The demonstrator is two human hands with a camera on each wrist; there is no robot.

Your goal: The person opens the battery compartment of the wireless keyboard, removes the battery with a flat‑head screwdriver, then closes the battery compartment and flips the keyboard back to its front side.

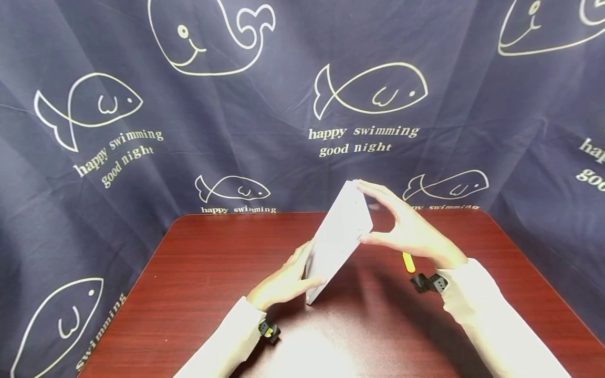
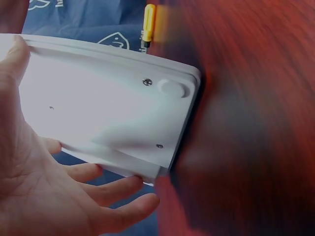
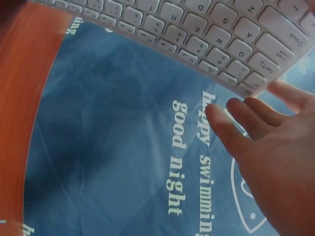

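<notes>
One white keyboard (image 1: 336, 241) is slanting over the table (image 1: 212, 262), the left hand (image 1: 287, 278) grasping its lower part, the right hand (image 1: 410, 228) pinching its raised end; one yellow tool (image 1: 408, 262) is lying at right.

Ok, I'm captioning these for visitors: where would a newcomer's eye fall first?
Probably on the white keyboard, tilted between the hands, the left hand low and the right hand high, over the red-brown table. Next, the dark blue fish-print cloth behind, lettered "happy swimming good night". Below the right hand in the head view lies a small yellow object.
</notes>
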